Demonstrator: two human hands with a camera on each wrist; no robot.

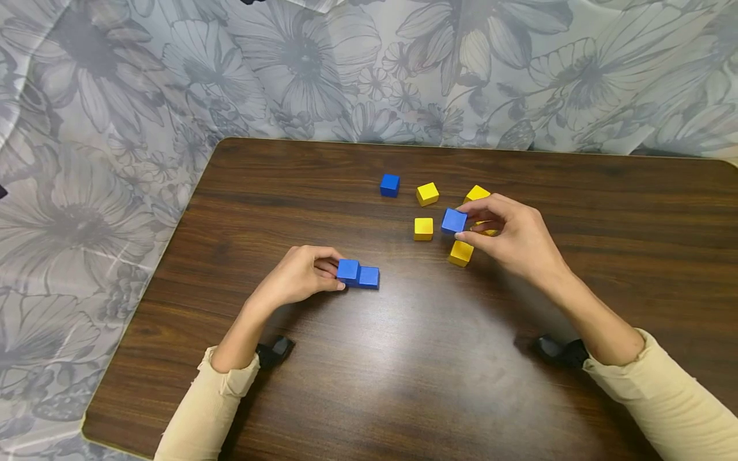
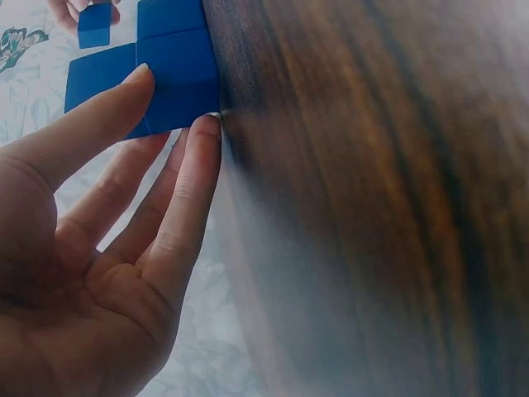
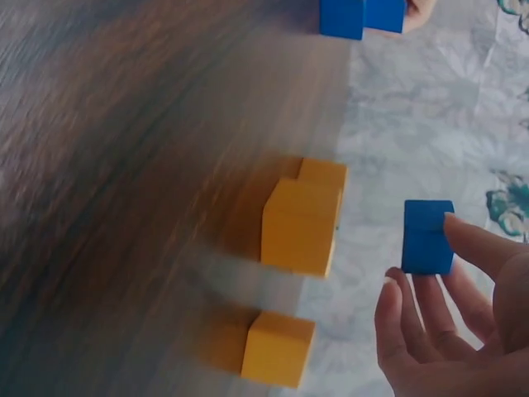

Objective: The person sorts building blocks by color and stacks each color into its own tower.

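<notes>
My left hand [image 1: 302, 275] pinches a stack of two blue cubes at its left side. In the left wrist view the thumb lies across the seam between the upper cube [image 2: 99, 78] and the lower cube [image 2: 182, 78]. Against the stack's right side sits another blue cube [image 1: 369, 276] on the table. My right hand [image 1: 513, 234] holds a separate blue cube [image 1: 454, 220] between thumb and fingertips, raised over the table amid the yellow cubes. The right wrist view shows this blue cube [image 3: 427, 237] well off the wood.
Several yellow cubes [image 1: 423, 229] lie around and under my right hand, one mostly hidden by its fingers. A lone blue cube [image 1: 389, 186] rests near the back of the brown wooden table [image 1: 369, 397]. A floral curtain [image 1: 300, 64] hangs behind the table's far edge.
</notes>
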